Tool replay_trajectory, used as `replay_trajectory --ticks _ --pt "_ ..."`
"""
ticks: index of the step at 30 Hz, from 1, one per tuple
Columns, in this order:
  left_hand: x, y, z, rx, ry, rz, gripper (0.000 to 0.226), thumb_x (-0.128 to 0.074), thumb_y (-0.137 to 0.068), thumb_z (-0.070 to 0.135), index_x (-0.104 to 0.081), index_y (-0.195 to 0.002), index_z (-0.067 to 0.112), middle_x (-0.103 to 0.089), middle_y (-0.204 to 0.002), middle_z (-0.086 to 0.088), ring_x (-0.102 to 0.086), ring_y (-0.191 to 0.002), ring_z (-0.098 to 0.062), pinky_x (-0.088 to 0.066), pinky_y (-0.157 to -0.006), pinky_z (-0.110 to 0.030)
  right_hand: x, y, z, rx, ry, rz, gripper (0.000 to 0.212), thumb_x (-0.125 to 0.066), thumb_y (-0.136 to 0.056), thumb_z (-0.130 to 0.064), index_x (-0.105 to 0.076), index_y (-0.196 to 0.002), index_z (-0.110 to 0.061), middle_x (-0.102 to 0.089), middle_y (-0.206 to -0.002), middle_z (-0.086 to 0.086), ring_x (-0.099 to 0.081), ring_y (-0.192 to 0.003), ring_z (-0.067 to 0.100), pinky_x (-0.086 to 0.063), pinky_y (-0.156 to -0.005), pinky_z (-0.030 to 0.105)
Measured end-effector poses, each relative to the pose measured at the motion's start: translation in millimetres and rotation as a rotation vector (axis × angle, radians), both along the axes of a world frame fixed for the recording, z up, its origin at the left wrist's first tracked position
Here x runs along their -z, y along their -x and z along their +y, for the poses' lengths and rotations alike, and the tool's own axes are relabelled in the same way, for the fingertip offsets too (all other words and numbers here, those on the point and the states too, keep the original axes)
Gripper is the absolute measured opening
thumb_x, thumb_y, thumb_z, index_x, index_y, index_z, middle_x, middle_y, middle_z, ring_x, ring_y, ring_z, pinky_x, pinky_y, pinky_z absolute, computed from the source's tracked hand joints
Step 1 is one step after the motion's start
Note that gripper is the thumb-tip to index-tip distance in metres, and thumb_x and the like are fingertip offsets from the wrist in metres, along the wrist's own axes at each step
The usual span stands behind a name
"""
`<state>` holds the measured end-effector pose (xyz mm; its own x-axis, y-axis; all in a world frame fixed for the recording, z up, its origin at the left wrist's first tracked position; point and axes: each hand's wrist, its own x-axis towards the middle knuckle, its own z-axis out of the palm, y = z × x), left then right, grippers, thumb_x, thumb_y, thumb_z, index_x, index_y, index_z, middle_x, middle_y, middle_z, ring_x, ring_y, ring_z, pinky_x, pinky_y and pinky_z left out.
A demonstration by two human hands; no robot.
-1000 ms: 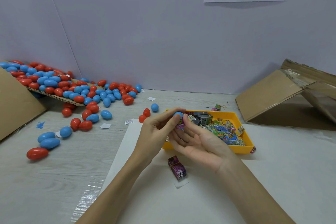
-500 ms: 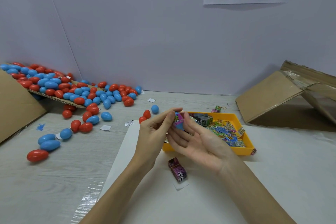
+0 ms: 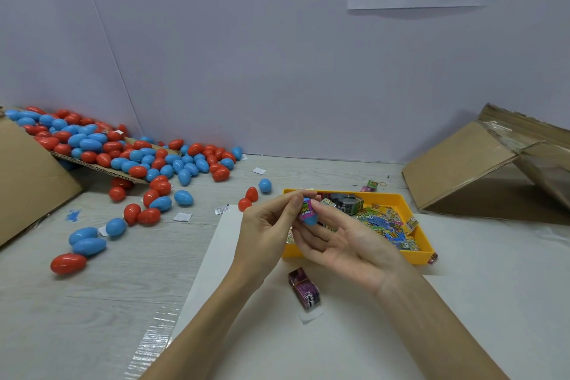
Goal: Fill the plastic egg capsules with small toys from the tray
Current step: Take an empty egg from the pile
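Nearest, at 6 o'clock on the white sheet [image 3: 462,302], a purple pack [image 3: 303,292] lies alone, banded, with a white slip under it.

Above it both hands meet in front of the tray's [image 3: 354,256] near left corner. Left hand [image 3: 265,231] pinches the top of a blue egg half [image 3: 310,216] between thumb and forefinger. Right hand [image 3: 348,241] lies palm up and mostly spread, its forefinger tip touching the right side of the half, other fingers cradling below. A pink-green toy [image 3: 305,210] sticks out of the half's mouth, only part in.

Handling, as a guess: the half is light, stiff thin plastic, smooth and slippery, likely to pop out of a hard squeeze. Hold it by the rounded shell, not the rim. The toy looks like folded printed paper or foil, soft and springy, so it needs pushing down flat before the cap goes on.

Hidden: the egg's other half cannot be seen; maybe in a palm, cannot tell. How deep the toy sits is covered by fingers. Toy print is too blurred to read.

Tray at 1 o'clock holds a jumble of green-blue packs [image 3: 385,225]; single pieces are hard to separate. A small item at its near right corner is half hidden.

Farther, at 10 o'clock, red and blue eggs [image 3: 148,160] spill off a cardboard flap; whether they are filled, cannot tell. Cardboard box [image 3: 462,170] at 2 o'clock is cut off by the edge.
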<state>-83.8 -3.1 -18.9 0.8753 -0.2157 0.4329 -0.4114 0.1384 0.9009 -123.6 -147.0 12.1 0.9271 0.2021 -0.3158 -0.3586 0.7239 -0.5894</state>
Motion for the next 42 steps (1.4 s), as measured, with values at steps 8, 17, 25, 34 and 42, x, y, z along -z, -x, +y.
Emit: replay_trajectory --ticks 8,17,25,34,42 --pt "-2.9 -3.3 5.1 -0.071 -0.055 0.001 0.019 -0.066 -0.099 0.021 -0.080 -0.111 0.018 -0.080 -0.103 0.006 -0.074 -0.104 -0.011 -0.057 -0.090 -0.023 8.7 -0.4 4.6 0.141 0.353 -0.281 0.025 -0.067 -0.096 -0.015 -0.073 -0.117 -0.002 -0.076 -0.110 0.020 -0.075 -0.104 0.029 -0.062 -0.083 0.030" --pt "3.0 -14.5 9.8 -0.158 -0.093 -0.030 0.018 -0.062 -0.101 0.022 -0.079 -0.107 0.022 -0.080 -0.098 0.008 -0.076 -0.099 -0.012 -0.060 -0.088 -0.027 8.2 4.6 1.1 0.179 0.769 -0.442 0.023 -0.068 -0.097 -0.021 -0.075 -0.115 -0.009 -0.080 -0.101 0.010 -0.077 -0.096 0.025 -0.063 -0.083 0.030" --pt "5.1 -23.9 19.9 -0.310 -0.005 0.056 0.026 -0.055 -0.101 0.039 -0.077 -0.108 0.026 -0.080 -0.098 0.010 -0.075 -0.096 -0.009 -0.059 -0.083 -0.034 -36.0 -28.8 -83.8 0.444 -0.025 -0.251 0.028 -0.054 -0.104 -0.012 -0.063 -0.123 0.007 -0.069 -0.114 0.020 -0.071 -0.097 0.023 -0.060 -0.068 0.022" --pt "6.1 -28.1 21.0 -0.361 -0.111 0.078 0.026 -0.054 -0.103 0.034 -0.077 -0.104 0.021 -0.079 -0.088 0.009 -0.072 -0.089 -0.009 -0.059 -0.068 -0.025 -57.3 -44.1 -161.2 0.677 -0.029 -0.314 0.034 -0.041 -0.110 -0.021 -0.063 -0.123 0.001 -0.074 -0.105 0.012 -0.071 -0.090 0.018 -0.059 -0.068 0.023" --pt "28.1 -37.2 19.8 -0.634 -0.566 -0.006 0.027 -0.056 -0.106 0.026 -0.072 -0.123 0.013 -0.068 -0.124 -0.006 -0.054 -0.112 -0.016 -0.044 -0.093 -0.031 17.9 -23.9 -69.0 0.477 0.565 -0.304 0.037 -0.043 -0.111 -0.023 -0.073 -0.105 -0.003 -0.072 -0.080 0.006 -0.067 -0.068 0.013 -0.054 -0.061 0.022"
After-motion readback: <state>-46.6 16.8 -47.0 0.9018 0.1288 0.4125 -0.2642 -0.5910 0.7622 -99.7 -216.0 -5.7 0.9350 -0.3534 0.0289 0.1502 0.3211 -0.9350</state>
